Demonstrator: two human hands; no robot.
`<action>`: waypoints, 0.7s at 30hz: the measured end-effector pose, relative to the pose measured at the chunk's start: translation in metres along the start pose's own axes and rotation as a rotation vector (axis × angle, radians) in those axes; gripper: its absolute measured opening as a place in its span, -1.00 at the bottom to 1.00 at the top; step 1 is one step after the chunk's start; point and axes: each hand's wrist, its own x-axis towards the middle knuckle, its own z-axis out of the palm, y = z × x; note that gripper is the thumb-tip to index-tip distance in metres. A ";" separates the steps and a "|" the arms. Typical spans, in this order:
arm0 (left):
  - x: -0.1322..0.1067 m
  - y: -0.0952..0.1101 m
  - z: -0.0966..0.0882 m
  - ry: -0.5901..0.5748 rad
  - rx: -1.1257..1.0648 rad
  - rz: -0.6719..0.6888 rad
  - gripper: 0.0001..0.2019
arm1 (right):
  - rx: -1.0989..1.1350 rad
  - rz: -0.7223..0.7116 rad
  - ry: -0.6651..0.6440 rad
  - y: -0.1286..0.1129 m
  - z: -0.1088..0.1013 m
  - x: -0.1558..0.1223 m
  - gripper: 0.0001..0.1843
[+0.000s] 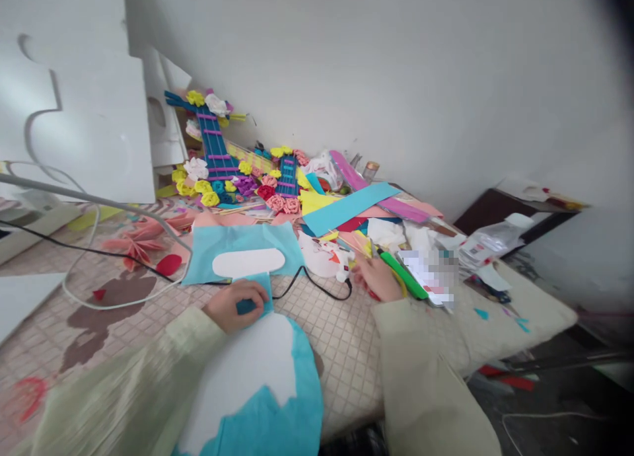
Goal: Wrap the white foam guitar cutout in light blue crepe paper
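My left hand [236, 305] is closed, its curled fingers on a narrow blue strip [265, 291] of a guitar-like cutout. Below that hand lies the cutout's rounded body [267, 357], white with blue crepe paper along its edge. A blue sheet [247, 234] with a white rounded piece [247, 263] on it lies just beyond. My right hand [379, 277] is lowered among tools with its fingers bent; what is in them is hidden. Red and yellow parts show around it. Beside it are a green utility knife [403, 274] and a white object with a black cord [341, 273].
Guitar shapes with paper flowers [212, 145] lean at the back. Paper strips [347, 208] are piled by the wall. A phone [428, 277] and a plastic bottle [495, 238] stand at the right. A white cable [123, 304] loops over the left side, near white boards [84, 99].
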 end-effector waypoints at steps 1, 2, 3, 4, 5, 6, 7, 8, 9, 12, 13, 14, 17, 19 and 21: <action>0.000 0.000 0.000 -0.007 0.000 0.006 -0.89 | -0.101 -0.026 0.069 0.005 -0.011 -0.004 -0.62; 0.000 -0.001 0.000 -0.018 0.000 0.010 -0.89 | -0.198 -0.050 0.136 0.010 -0.021 -0.007 -0.68; 0.000 -0.001 0.000 -0.030 0.002 0.012 -0.89 | -0.285 -0.074 0.192 0.016 -0.030 -0.011 -0.73; 0.000 -0.001 0.000 -0.037 0.006 0.011 -0.89 | -0.365 -0.094 0.232 0.021 -0.037 -0.013 -0.77; 0.000 -0.001 0.000 -0.040 0.012 0.008 -0.89 | -0.437 -0.107 0.252 0.027 -0.043 -0.015 -0.80; 0.000 -0.001 0.001 -0.042 0.019 0.003 -0.89 | -0.500 -0.116 0.257 0.032 -0.047 -0.016 -0.82; 0.000 -0.001 0.001 -0.044 0.024 0.000 -0.88 | -0.555 -0.122 0.252 0.036 -0.051 -0.017 -0.83; 0.000 -0.001 0.001 -0.044 0.029 0.000 -0.88 | -0.602 -0.125 0.244 0.040 -0.053 -0.017 -0.84; 0.000 -0.001 0.002 -0.041 0.030 0.005 -0.88 | -0.643 -0.129 0.235 0.043 -0.054 -0.017 -0.84; -0.001 -0.002 0.003 -0.027 0.027 0.025 -0.88 | -0.733 -0.143 0.207 0.049 -0.055 -0.017 -0.81; -0.002 -0.002 0.003 -0.028 0.026 0.028 -0.87 | -0.756 -0.150 0.194 0.049 -0.056 -0.016 -0.80; -0.001 -0.003 0.002 -0.029 0.020 0.030 -0.87 | -0.775 -0.157 0.180 0.049 -0.056 -0.016 -0.80; 0.000 -0.003 0.000 -0.036 -0.064 0.028 -0.87 | -0.826 -0.172 0.140 0.049 -0.060 -0.018 -0.80; 0.001 -0.004 -0.001 -0.026 -0.148 0.006 -0.85 | -0.857 -0.169 0.128 0.047 -0.067 -0.022 -0.81; 0.001 -0.005 -0.001 0.000 -0.184 -0.038 -0.82 | -0.885 -0.159 0.121 0.046 -0.077 -0.029 -0.83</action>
